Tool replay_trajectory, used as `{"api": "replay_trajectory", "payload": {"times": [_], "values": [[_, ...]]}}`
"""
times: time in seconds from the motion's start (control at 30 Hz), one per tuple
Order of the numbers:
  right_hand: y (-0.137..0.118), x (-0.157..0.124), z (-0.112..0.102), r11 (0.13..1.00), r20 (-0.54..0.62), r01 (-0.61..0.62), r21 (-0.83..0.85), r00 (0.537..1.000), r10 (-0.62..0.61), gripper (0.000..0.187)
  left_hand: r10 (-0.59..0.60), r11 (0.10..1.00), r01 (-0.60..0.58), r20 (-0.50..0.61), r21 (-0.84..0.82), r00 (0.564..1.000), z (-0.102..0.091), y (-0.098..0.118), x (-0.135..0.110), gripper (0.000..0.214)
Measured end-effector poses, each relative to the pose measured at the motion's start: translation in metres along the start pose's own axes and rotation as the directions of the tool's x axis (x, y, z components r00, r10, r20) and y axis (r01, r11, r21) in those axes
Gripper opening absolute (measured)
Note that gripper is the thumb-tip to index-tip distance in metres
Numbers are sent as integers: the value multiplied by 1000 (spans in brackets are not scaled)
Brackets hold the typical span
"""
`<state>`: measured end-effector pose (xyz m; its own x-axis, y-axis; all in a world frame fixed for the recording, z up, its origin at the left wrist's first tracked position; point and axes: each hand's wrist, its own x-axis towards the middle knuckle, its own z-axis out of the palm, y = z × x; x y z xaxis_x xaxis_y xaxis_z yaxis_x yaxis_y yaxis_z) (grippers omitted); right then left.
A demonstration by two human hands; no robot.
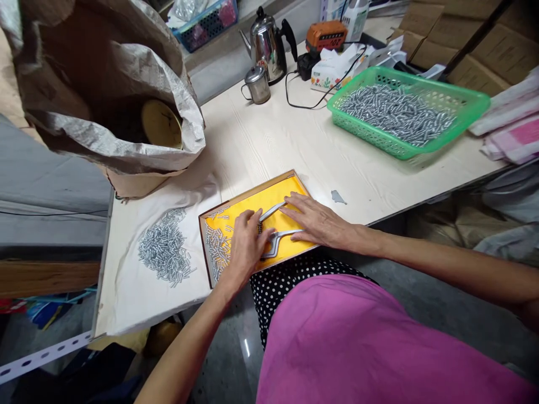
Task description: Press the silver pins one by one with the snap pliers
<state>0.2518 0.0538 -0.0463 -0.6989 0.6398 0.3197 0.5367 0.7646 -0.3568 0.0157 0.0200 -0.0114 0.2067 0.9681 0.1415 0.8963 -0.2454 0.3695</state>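
A shallow wooden tray with a yellow lining (290, 185) lies at the table's near edge, with small metal pins (215, 249) heaped in its left part. A metal plier-like tool (275, 235) rests on the lining. My left hand (245, 245) lies over the tool's head, fingers curled down onto it. My right hand (315, 220) lies flat with fingers stretched over the tool's two handles. A loose heap of the same metal pins (165, 248) sits on white paper left of the tray.
A green plastic basket (471, 109) full of metal pins stands at the back right. A large paper sack (126, 106) with a yellow scoop stands at the back left. A steel kettle (267, 42), a small cup (256, 84), a tissue box (332, 70) and cardboard boxes (484, 45) line the far edge.
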Motion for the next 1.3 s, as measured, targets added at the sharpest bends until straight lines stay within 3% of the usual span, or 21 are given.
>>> {"api": "replay_trajectory", "payload": {"times": [0.1, 0.2, 0.33, 0.53, 0.63, 0.77, 0.8, 0.83, 0.9, 0.93, 0.97, 1.07, 1.1, 1.13, 1.17, 1.23, 1.27, 1.3], "values": [[-6, -7, 4, 1000, -30, -11, 29, 999, 12, 45, -280, 958, 272, 81, 94, 957, -21, -6, -13, 31], [-13, -9, 12, 997, -9, -53, 58, 998, 54, 36, -488, 872, 450, 260, 194, 833, -28, -3, -25, 41], [-17, -8, 17, 995, 12, -97, 24, 995, 97, 26, -546, 830, 542, 391, 133, 741, -15, 4, -26, 41], [-14, -6, 19, 998, 70, -64, -6, 995, 64, 27, -516, 800, 600, 515, 5, 684, -7, -8, -15, 42], [-12, -7, 23, 999, 70, -34, -4, 997, 34, 27, -474, 840, 542, 525, 28, 707, -14, -6, -17, 39], [-12, -8, 28, 1000, 46, -15, 1, 999, 15, 29, -400, 916, 369, 398, 156, 826, -21, 6, -19, 23], [-11, -9, 29, 1000, 39, -13, 6, 999, 13, 29, -412, 911, 379, 404, 163, 817, -21, 7, -19, 23], [-11, -9, 30, 1000, 33, -11, 13, 999, 10, 28, -440, 895, 423, 445, 142, 780, -21, 8, -19, 24], [-10, -9, 30, 1000, 26, -7, 26, 1000, 6, 27, -490, 823, 566, 567, 51, 662, -18, 6, -21, 29], [-10, -9, 31, 1000, 25, -6, 30, 1000, 5, 27, -495, 788, 615, 600, 5, 628, -17, 5, -24, 30], [-10, -9, 31, 999, 25, -2, 34, 1000, 1, 27, -493, 778, 628, 592, -29, 638, -16, 4, -26, 30], [-11, -8, 32, 999, 29, 15, 42, 999, -16, 27, -437, 872, 487, 390, -35, 810, -16, 0, -33, 27], [-11, -8, 32, 999, 30, 17, 49, 999, -19, 28, -421, 887, 461, 365, -27, 831, -17, -1, -32, 27], [-11, -8, 32, 998, 31, 16, 58, 999, -17, 28, -432, 873, 486, 397, -43, 810, -19, -3, -31, 28], [-11, -9, 32, 997, 34, 10, 72, 999, -13, 29, -459, 825, 559, 481, -81, 747, -21, -5, -28, 30], [-11, -10, 31, 994, 42, -2, 108, 999, -3, 30, -472, 644, 747, 684, -163, 556, -24, -8, -24, 32], [-11, -11, 31, 992, 43, -5, 125, 999, 0, 31, -462, 562, 805, 735, -190, 496, -25, -10, -23, 33], [-11, -11, 30, 990, 42, -5, 141, 999, -1, 32, -466, 523, 823, 735, -220, 493, -25, -10, -22, 33]]}}
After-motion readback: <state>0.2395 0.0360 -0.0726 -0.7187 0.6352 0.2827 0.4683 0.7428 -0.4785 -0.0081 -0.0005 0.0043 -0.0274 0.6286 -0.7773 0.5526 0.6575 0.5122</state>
